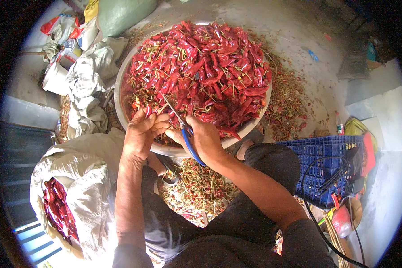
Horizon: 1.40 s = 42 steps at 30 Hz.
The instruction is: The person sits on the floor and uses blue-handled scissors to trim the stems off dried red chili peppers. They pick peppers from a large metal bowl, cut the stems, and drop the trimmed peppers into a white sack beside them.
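Observation:
A large metal basin [120,97] stands before me, heaped with dried red chili peppers [217,67]. Over its near left rim, my left hand [142,132] pinches a red chili pepper [148,111] between thumb and fingers; most of the pod is hidden by the hand. A pale stem [161,108] points from it toward the scissors. My right hand [202,139] grips the scissors [175,112] by their blue handles, blades pointing up and left, tips over the peppers. The blades look nearly together. Cut stems and bits [197,187] lie in a pile between my legs.
At left, a white woven sack [90,187] gapes open on more red peppers [58,209]. Behind it are crumpled sacks [87,75] and a white bucket [56,78]. Blue plastic crates [321,167] stand at right, with a black cable [310,211] beside them. Stem scraps [284,97] litter the floor.

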Each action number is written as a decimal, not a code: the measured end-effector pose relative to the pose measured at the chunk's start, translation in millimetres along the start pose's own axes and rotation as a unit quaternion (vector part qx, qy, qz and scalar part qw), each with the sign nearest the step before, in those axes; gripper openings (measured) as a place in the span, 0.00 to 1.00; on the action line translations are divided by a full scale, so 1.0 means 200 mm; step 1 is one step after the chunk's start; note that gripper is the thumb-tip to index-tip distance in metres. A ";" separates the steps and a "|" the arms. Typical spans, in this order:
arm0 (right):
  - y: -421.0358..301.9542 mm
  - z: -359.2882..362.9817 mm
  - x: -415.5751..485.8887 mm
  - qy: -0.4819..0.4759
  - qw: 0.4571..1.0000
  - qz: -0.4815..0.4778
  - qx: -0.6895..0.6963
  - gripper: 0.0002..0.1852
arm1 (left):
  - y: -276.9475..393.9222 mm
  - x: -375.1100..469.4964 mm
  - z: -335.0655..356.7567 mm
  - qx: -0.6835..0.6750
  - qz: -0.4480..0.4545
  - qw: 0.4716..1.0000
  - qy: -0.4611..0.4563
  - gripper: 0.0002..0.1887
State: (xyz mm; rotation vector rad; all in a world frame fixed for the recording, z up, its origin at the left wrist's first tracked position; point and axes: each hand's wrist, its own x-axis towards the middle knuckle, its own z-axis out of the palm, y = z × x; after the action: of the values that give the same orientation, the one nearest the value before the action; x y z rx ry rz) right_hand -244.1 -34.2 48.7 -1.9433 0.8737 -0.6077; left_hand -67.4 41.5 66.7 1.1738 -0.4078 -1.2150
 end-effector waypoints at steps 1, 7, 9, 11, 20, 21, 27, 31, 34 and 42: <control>-0.01 0.00 0.00 0.002 1.000 0.001 0.009 0.24 | -0.01 0.00 0.01 -0.012 0.006 1.000 0.006 0.09; -0.01 0.01 -0.01 0.053 0.998 -0.043 0.002 0.23 | -0.01 -0.02 0.02 0.042 0.036 0.998 0.036 0.08; -0.01 -0.02 0.00 0.029 0.984 0.074 0.162 0.23 | 0.01 -0.04 -0.01 0.193 0.001 0.981 -0.005 0.08; 0.00 -0.14 0.07 0.099 0.991 0.059 0.064 0.26 | -0.01 -0.08 0.02 0.243 -0.077 0.967 -0.030 0.08; -0.03 -0.22 0.00 -0.168 0.978 -0.004 0.125 0.23 | -0.01 0.01 -0.02 -0.011 0.056 0.997 0.058 0.11; -0.06 -0.22 0.00 -0.208 0.968 -0.020 0.139 0.23 | 0.00 0.02 -0.05 -0.012 0.060 0.998 0.021 0.12; -0.11 -0.25 -0.02 -0.348 0.897 -0.014 0.272 0.27 | -0.02 0.05 -0.03 -0.096 0.075 0.993 -0.002 0.14; -0.10 -0.25 0.01 -0.405 0.848 0.038 0.341 0.28 | 0.00 -0.01 0.07 -0.170 0.049 0.971 -0.161 0.18; -0.08 -0.26 0.01 -0.380 0.837 0.077 0.386 0.26 | -0.02 0.00 0.06 -0.181 0.036 0.971 -0.152 0.18; -0.08 -0.24 0.03 -0.329 0.915 0.023 0.233 0.30 | -0.01 0.00 0.01 -0.081 0.083 0.991 -0.073 0.14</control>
State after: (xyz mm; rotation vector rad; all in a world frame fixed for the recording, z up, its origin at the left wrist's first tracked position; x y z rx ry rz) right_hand -268.9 -58.1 86.7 -1.5224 0.3034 -0.0851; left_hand -71.1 41.1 66.0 0.8972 -0.4975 -1.1690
